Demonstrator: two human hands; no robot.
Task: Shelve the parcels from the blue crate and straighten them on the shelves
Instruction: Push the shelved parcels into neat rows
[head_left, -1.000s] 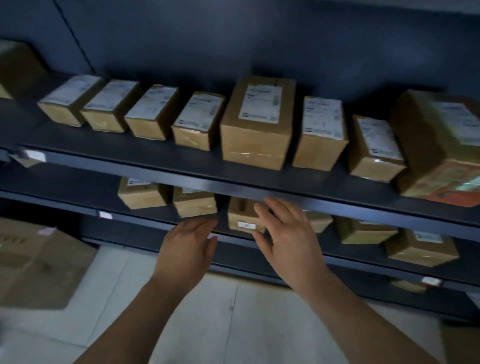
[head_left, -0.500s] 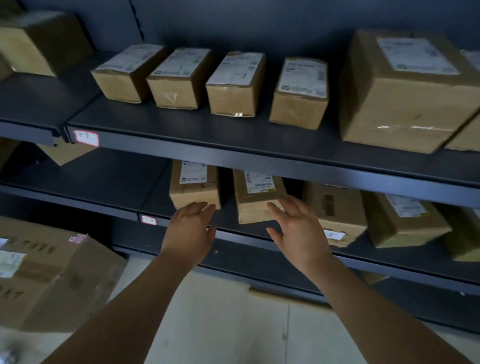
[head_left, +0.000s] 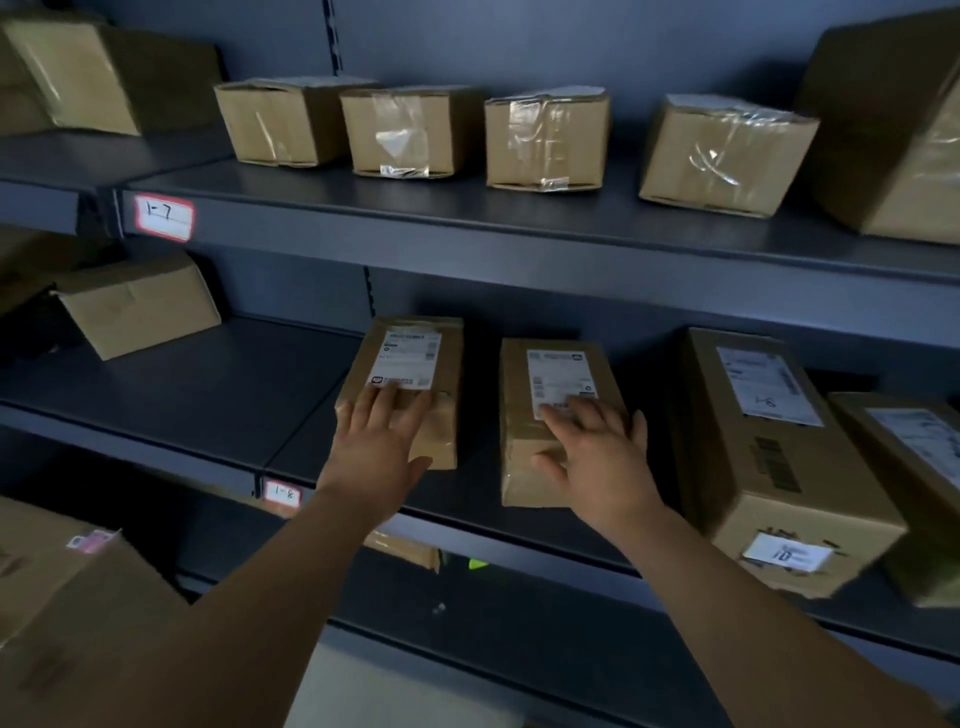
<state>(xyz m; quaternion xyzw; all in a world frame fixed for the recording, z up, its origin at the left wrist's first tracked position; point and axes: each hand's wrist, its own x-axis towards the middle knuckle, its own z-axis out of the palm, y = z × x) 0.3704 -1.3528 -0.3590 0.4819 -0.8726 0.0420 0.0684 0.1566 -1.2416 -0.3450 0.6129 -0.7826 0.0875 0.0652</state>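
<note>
Two small brown parcels lie side by side on the middle shelf. My left hand rests flat on the near end of the left parcel, fingers straight over its white label. My right hand lies on the right parcel, fingers spread across its label and thumb at the near end. A larger labelled box sits just right of them, its front end overhanging the shelf edge. The blue crate is not in view.
The upper shelf, tagged 1-7, holds a row of several small taped boxes and a big box at right. A tilted box sits on the middle shelf's left. A large carton stands on the floor at lower left.
The view has dropped and closed in on the middle shelf. Both hands have reached forward from in front of the shelf edge and now lie on top of the two small parcels.
</note>
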